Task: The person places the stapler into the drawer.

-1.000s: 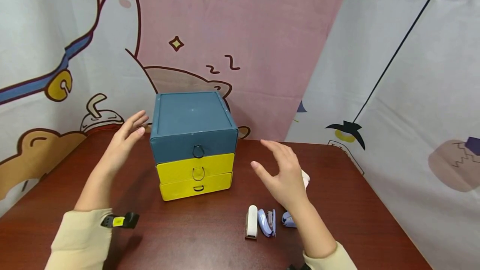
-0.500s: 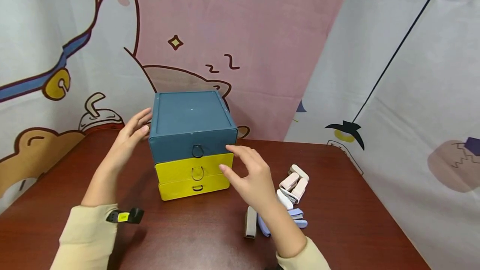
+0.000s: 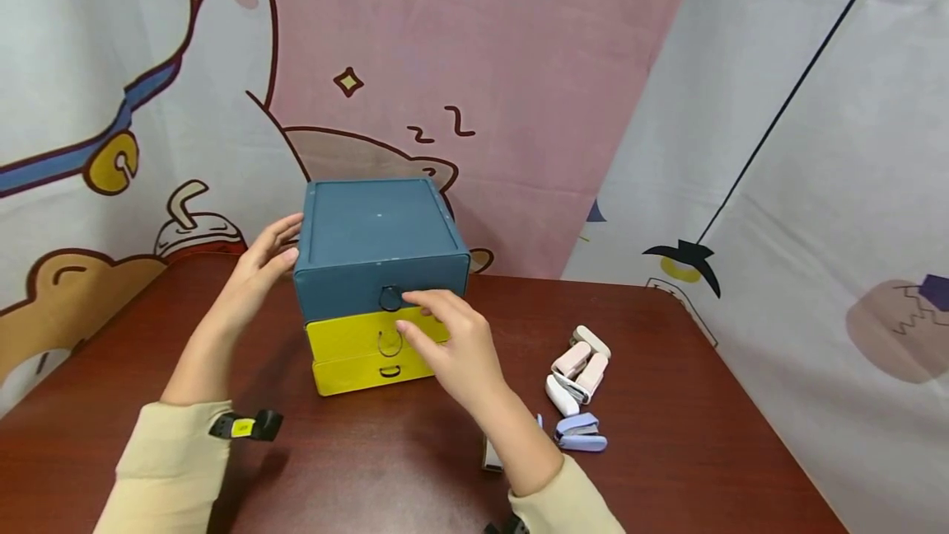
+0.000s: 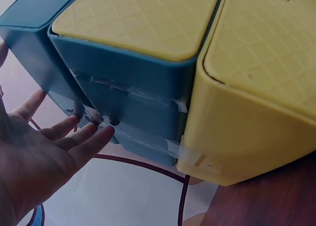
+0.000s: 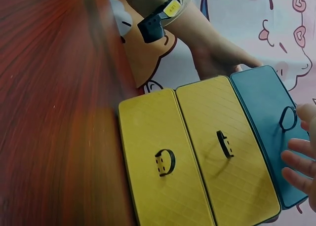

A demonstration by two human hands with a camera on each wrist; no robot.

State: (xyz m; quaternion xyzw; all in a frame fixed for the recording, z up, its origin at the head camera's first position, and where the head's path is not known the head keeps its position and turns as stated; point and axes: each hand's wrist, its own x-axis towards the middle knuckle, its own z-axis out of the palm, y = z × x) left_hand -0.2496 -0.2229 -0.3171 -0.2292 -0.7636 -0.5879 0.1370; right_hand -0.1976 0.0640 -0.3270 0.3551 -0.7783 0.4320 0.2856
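A three-tier drawer box (image 3: pixel 378 221) with a blue top drawer and two yellow drawers below stands on the table. My left hand (image 3: pixel 248 283) lies against its left side; in the left wrist view the spread fingertips (image 4: pixel 101 139) touch the blue side near clear tape. My right hand (image 3: pixel 463 353) is in front of the top drawer, thumb and index finger apart. Its index fingertip is at the dark ring handle (image 5: pixel 281 121) in the right wrist view; whether it touches cannot be told. The yellow drawers carry ring handles (image 5: pixel 173 163) too. All drawers are closed.
Several staplers lie right of the box: a light blue one (image 3: pixel 582 433), a white one (image 3: pixel 561 395) and pink ones (image 3: pixel 591 373). Another white one (image 3: pixel 491 458) is partly hidden behind my right forearm. A patterned curtain (image 3: pixel 563 105) hangs behind the table (image 3: pixel 689 419).
My right hand has moved left from beside the staplers to the front of the top drawer. My left hand has come in against the box's left side.
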